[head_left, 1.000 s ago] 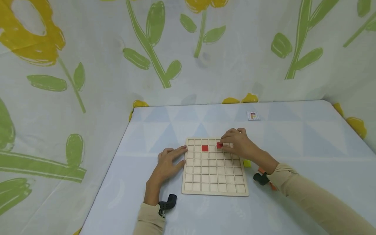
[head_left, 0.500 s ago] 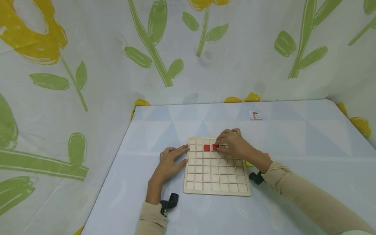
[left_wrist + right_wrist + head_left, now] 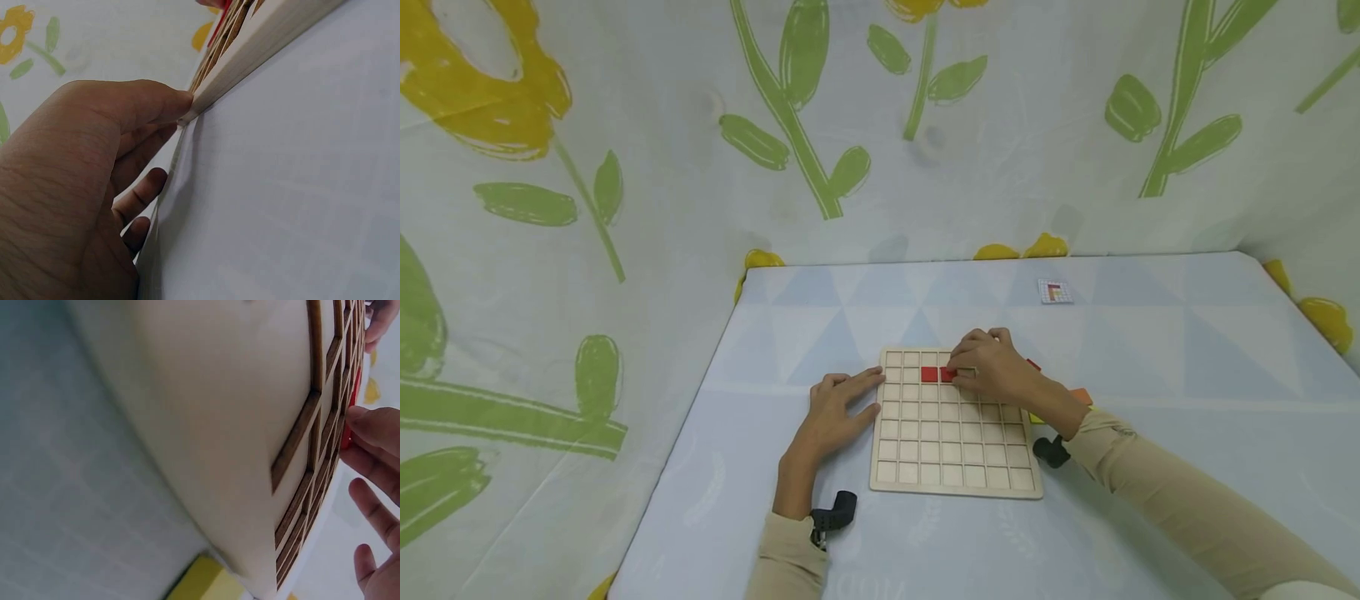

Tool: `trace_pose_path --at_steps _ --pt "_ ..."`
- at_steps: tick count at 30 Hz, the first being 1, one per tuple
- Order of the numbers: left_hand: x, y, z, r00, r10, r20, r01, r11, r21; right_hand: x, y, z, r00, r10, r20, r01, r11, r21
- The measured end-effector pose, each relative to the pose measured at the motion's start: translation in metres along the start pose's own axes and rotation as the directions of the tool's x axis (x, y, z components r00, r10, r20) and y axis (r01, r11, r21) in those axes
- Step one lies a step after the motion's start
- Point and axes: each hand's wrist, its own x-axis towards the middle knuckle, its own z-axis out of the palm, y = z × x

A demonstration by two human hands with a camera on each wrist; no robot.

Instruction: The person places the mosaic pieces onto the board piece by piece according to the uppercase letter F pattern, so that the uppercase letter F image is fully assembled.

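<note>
A pale wooden grid board (image 3: 919, 451) lies on the table. One red square tile (image 3: 929, 374) sits in a cell of its second row. Directly to its right is a second red tile (image 3: 947, 375), which the right hand (image 3: 992, 370) pinches between thumb and finger; the right wrist view shows those fingertips on the red tile (image 3: 346, 434). At the board's left edge, the left hand (image 3: 833, 419) rests with finger and thumb tips touching the rim. In the left wrist view that hand (image 3: 94, 137) has its thumb against the wooden edge (image 3: 215, 87), fingers fairly straight.
A small card with a coloured grid pattern (image 3: 1056, 292) lies towards the back of the table. Right of the board, partly behind the right forearm, are an orange piece (image 3: 1082, 396), a yellow piece (image 3: 1036, 419) and a red piece (image 3: 1033, 364). A flowered cloth hangs behind.
The right hand has moved left with its red tile, from a cell's distance away to beside the other red tile. The left hand stays at the board's edge. The head view has shifted slightly.
</note>
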Motion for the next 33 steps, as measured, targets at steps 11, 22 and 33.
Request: trace_pose_path --at_steps 11,22,33 --pt "0.0 0.0 0.001 1.0 0.0 -0.007 0.0 1.0 0.011 -0.01 0.003 -0.01 1.0 0.009 -0.012 -0.009 0.999 0.037" --pt "0.001 -0.001 0.0 1.0 -0.015 -0.004 0.015 1.0 0.005 -0.036 0.033 -0.041 0.989 0.147 -0.012 -0.146 0.989 0.038" --pt "0.001 -0.001 0.001 1.0 -0.008 -0.001 0.008 1.0 0.005 -0.065 0.067 -0.048 0.969 0.241 0.048 -0.241 0.971 -0.015"
